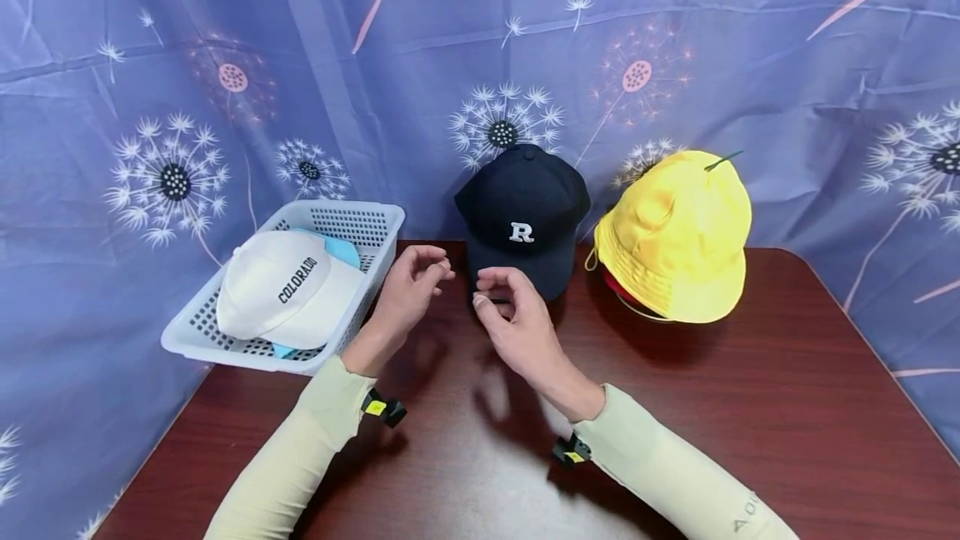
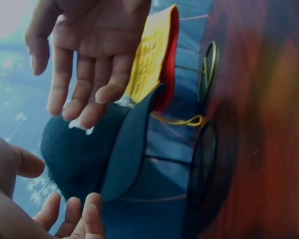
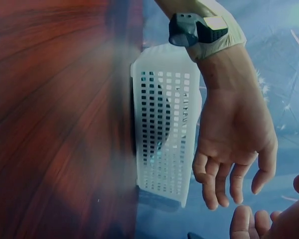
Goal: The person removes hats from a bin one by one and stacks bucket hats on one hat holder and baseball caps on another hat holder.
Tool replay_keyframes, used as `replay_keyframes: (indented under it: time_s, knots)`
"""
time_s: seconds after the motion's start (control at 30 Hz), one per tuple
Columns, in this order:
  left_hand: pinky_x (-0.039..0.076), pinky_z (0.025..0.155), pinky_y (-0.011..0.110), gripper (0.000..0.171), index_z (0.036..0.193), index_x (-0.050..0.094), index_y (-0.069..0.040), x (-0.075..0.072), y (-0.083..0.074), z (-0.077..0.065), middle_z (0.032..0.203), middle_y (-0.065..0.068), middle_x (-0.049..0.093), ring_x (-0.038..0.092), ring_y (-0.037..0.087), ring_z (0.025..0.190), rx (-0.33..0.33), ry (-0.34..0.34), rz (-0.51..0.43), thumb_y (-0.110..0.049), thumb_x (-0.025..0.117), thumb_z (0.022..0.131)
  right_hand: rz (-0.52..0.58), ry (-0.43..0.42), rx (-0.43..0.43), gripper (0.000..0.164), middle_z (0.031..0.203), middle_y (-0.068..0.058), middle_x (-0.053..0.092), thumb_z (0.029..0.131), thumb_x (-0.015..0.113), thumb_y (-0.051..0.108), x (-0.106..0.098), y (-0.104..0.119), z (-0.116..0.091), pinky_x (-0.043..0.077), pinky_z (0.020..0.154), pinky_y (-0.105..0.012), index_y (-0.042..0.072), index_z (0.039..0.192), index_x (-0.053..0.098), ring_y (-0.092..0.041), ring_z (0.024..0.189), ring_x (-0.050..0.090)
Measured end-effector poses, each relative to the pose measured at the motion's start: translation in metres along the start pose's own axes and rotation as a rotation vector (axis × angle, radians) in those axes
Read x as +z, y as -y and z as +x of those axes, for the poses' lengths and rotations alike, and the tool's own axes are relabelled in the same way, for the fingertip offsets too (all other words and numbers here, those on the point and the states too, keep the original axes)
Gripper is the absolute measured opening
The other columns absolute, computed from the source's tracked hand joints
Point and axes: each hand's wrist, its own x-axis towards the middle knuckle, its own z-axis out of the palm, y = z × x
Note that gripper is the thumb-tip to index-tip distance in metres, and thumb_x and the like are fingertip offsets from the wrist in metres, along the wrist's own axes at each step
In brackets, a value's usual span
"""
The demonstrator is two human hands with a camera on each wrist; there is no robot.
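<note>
Resting at the left of the desk, a pale perforated basket holds a white cap lettered COLORADO, its brim turned toward the right; a light blue item pokes out from beneath it on two sides. Next comes the left hand, raised in the gap between the basket and the black cap. Its grip is slack and has hold of nothing, the fingers gently bent and the thumb standing apart (the right wrist view shows the palm side clearly). A pale sleeve covers that forearm, a small black wrist camera beside its cuff.

In the middle, at the back of the desk, is the black cap, a white R on its front and its brim sloping down toward the person. The left wrist view shows its stand, with a ring base. The right hand hovers in front of the brim; its grip is empty too, thumb and fingers loosely curved with space between them.

Farther right, a yellow hat with a green sprig on top tilts over a red item. Behind everything hangs a blue curtain printed with dandelions.
</note>
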Motion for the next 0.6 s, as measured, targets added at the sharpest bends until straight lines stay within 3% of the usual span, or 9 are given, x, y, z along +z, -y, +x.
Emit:
replay_keyframes:
  time_s: [0.2,0.43,0.6]
  knots:
    - [0.056,0.082,0.030,0.032,0.132,0.056,0.004,-0.020,-0.004,0.002,0.123,0.013,0.064,0.070,0.011,0.098,-0.026,-0.025,-0.001,-0.013,0.060,0.105,-0.025,0.033,-0.053,0.033,0.122,-0.016,0.066,0.097,0.070,0.002,0.013,0.000,0.001,0.060,0.088,-0.034,0.003,0.129,0.064,-0.025,0.107,0.070]
    - [0.056,0.095,0.043,0.031,0.134,0.055,0.001,-0.038,-0.012,0.002,0.130,0.019,0.062,0.067,0.030,0.117,-0.041,-0.022,0.057,-0.015,0.056,0.108,-0.051,0.051,-0.079,0.032,0.118,-0.014,0.065,0.095,0.075,0.005,0.027,-0.003,0.004,0.060,0.085,-0.032,0.005,0.127,0.067,-0.023,0.103,0.071]
    - [0.056,0.088,0.031,0.031,0.134,0.055,0.001,-0.052,-0.024,0.004,0.122,0.009,0.064,0.067,0.017,0.109,-0.059,-0.048,0.078,-0.015,0.056,0.107,-0.050,0.053,-0.090,0.032,0.113,-0.010,0.066,0.095,0.075,0.006,0.034,-0.003,0.005,0.060,0.083,-0.032,0.007,0.126,0.069,-0.023,0.101,0.070]
